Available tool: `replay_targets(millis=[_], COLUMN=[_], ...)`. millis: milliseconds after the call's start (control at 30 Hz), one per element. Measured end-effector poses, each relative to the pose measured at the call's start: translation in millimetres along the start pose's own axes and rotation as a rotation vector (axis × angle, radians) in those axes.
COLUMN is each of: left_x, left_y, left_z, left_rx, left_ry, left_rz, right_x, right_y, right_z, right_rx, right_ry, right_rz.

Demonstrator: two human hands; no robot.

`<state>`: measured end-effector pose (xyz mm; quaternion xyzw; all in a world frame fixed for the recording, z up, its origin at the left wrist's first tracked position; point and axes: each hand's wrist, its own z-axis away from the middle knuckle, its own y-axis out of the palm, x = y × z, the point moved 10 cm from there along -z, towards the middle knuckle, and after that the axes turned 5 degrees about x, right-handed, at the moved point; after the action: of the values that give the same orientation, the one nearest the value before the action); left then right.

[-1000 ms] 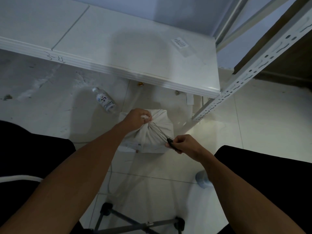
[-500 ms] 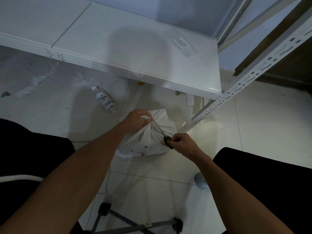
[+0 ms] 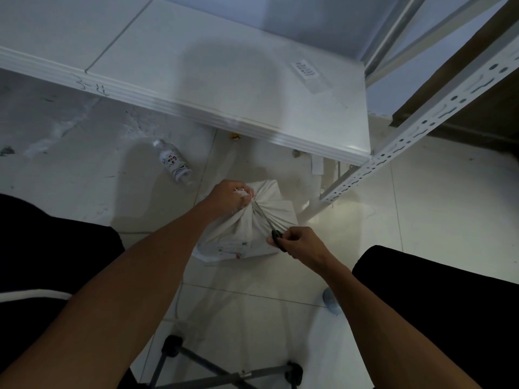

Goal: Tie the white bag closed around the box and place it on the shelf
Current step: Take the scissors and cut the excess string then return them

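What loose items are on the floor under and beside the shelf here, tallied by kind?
White bag, gathered in the left hand: 1
Plastic bottle, lying on its side: 1
Scissors, held by the right hand: 1
Total: 3

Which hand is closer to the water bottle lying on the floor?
The left hand. It grips the gathered top of the white bag, just right of the bottle. The right hand is farther off, at the bag's near side.
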<state>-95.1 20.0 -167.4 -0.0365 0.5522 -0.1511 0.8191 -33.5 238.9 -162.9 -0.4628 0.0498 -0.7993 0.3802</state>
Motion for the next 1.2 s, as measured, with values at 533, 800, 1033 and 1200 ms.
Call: replay_targets(millis=[533,800,1033,1200], left_x=[2.2,1.6,2.1,2.8], left_y=[4.6,5.3,6.4,6.1], left_z=[-3.8,-2.9,-3.0,-3.2], left_rx=[0.048,0.047,0.057,0.070], left_ry=[0.001,-0.006,0.015,0.032], left_rz=[0.062,0.069,0.090,0.112], right_x=[-3.7,-4.8,1.4,10.1], right_y=[8.2,7.5,8.7,9.7], right_z=[5.6,5.5,3.8,4.3], right_rx=[-0.033,-0.044,-0.056,-0.064], right_ry=[-0.047,-0.065,-0.037,-0.030], right_rz=[0.014,0.003,0.043,0.067])
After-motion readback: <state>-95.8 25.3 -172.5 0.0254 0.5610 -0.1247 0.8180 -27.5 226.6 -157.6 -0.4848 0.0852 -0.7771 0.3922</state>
